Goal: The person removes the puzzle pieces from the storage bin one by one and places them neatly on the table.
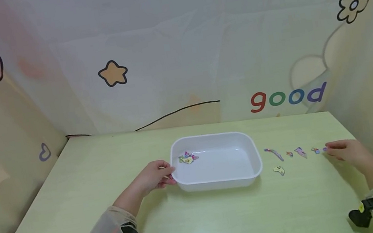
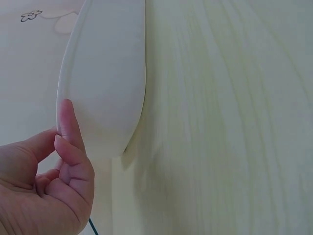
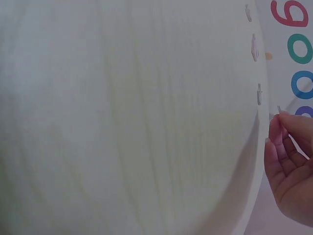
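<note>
A white plastic tub (image 1: 228, 160) stands on the table, with a small pile of colourful cutout pieces (image 1: 188, 158) at its left end. My left hand (image 1: 155, 175) holds the tub's left rim between thumb and fingers; the left wrist view shows this hand (image 2: 58, 188) against the tub's outer wall (image 2: 107, 73). To the right, my right hand (image 1: 349, 151) pinches a small purplish cutout piece (image 1: 325, 149) by its fingertips. In the right wrist view that piece (image 3: 279, 109) sticks up thinly from the fingers. What is printed on it is too small to tell.
Between tub and right hand lie several loose cutouts: a long curved one (image 1: 274, 154), a small orange one (image 1: 289, 154), a purple one (image 1: 300, 152), a multicoloured one (image 1: 315, 150) and a yellowish one (image 1: 279, 170). A printed cloth wall (image 1: 172, 74) rises behind the table (image 1: 204, 227).
</note>
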`<state>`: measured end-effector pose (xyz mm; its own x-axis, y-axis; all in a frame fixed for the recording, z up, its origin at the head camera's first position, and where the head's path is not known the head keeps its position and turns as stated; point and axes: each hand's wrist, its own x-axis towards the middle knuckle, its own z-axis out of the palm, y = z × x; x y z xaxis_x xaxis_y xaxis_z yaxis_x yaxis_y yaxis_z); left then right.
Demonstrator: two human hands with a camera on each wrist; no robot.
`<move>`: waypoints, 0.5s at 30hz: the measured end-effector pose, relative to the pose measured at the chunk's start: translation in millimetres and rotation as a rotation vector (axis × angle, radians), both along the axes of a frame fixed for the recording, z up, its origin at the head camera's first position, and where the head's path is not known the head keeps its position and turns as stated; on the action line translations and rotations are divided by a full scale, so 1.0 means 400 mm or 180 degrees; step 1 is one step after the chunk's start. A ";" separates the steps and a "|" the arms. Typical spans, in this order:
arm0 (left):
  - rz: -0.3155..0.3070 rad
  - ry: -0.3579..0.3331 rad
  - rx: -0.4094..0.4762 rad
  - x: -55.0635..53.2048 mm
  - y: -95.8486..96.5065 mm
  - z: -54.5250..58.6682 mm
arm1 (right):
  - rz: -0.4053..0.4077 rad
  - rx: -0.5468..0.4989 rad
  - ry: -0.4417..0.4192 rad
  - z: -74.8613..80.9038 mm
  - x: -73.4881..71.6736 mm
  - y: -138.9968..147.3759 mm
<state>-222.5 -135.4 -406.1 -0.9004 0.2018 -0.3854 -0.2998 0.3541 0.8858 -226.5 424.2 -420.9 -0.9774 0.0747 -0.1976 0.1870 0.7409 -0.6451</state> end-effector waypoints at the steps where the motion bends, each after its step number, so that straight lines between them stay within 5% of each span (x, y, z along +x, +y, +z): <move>1: -0.0005 0.0003 0.0007 -0.001 0.000 0.000 | -0.0045 -0.0014 -0.0012 -0.001 -0.003 0.004; 7: 0.0006 -0.0010 0.0011 -0.001 0.000 -0.001 | -0.0243 -0.0002 -0.0002 -0.014 -0.014 0.017; 15: 0.0010 -0.0011 0.0032 -0.004 0.000 0.002 | -0.0193 0.0324 0.0090 -0.012 -0.024 0.010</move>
<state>-224.0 -135.3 -405.3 -0.8997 0.2028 -0.3865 -0.3040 0.3442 0.8883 -236.1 428.3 -425.7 -0.9756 0.1520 -0.1584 0.2162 0.7906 -0.5729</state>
